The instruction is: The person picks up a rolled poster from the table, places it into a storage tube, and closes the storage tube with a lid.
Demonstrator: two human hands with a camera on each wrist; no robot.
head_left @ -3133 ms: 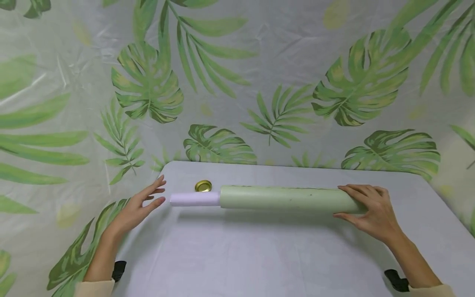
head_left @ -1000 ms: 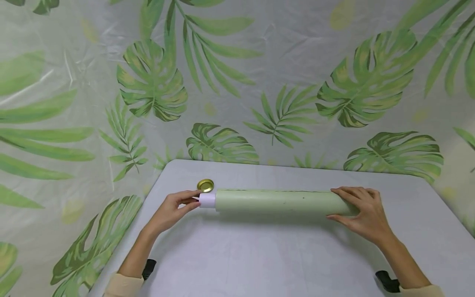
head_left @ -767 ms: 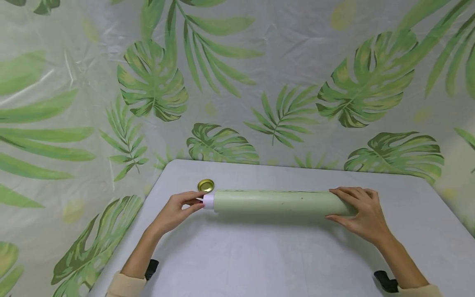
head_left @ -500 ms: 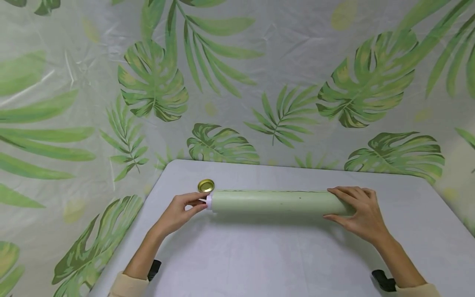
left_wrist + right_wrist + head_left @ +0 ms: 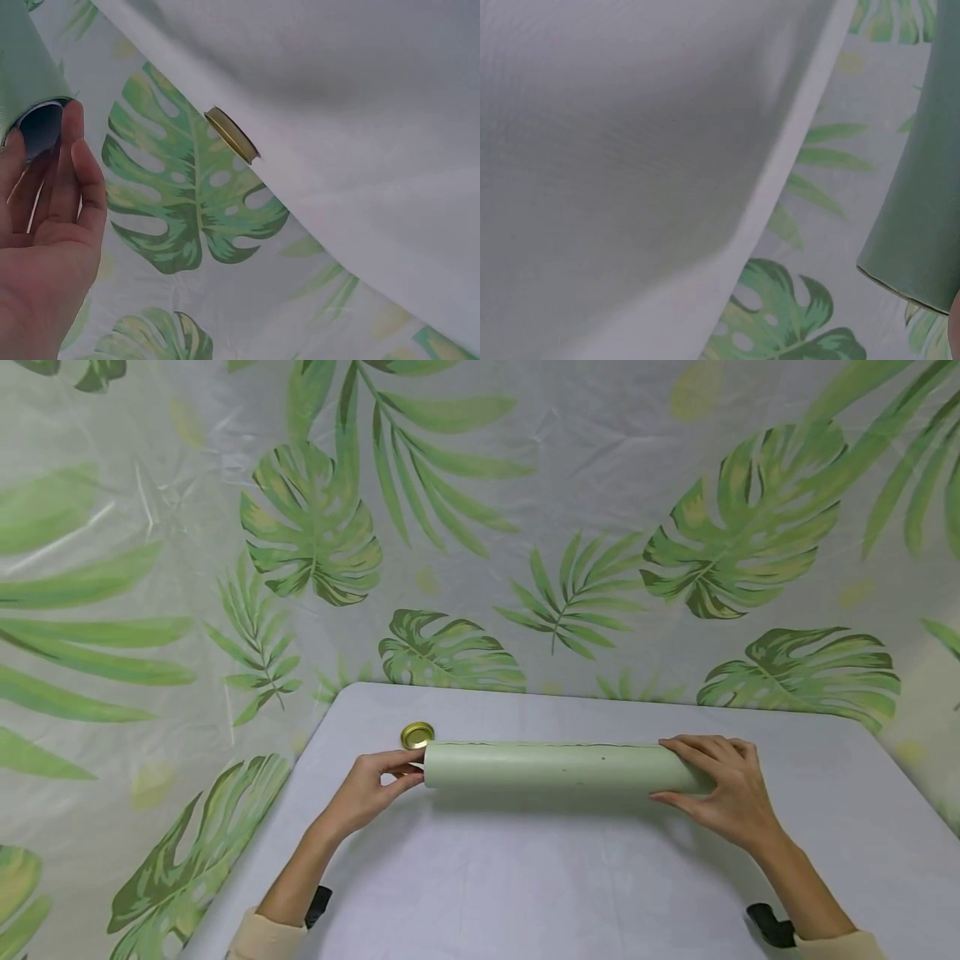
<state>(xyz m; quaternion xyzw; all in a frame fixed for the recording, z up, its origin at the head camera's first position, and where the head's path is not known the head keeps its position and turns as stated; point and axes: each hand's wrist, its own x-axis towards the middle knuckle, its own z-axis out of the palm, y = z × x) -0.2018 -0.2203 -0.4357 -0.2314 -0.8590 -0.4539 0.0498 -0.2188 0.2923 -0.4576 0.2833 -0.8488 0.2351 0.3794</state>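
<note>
Both hands hold a long pale green tube [image 5: 540,766] level over the white table, its shadow below. My right hand [image 5: 723,781] grips its right end, thumb below and fingers over the top. At the left opening is my left hand [image 5: 382,781], with thumb and fingertips right at the rim. In the left wrist view, the left hand [image 5: 56,195] has fingers reaching to the dark opening of the green tube [image 5: 22,67], where a thin pale inner edge lines the rim. The white roll is hidden inside. Only a sliver of the right hand shows in the right wrist view.
A gold jar lid [image 5: 417,735] lies on the white table [image 5: 525,877] just behind the tube's left end. Beyond the table's far edge hangs a leaf-patterned sheet [image 5: 585,510]. A black wrist strap piece [image 5: 770,927] shows by the right forearm.
The white roll that stuck out of the tube's left end has slid in out of sight. The left hand has come right with it; the right hand has shifted slightly left.
</note>
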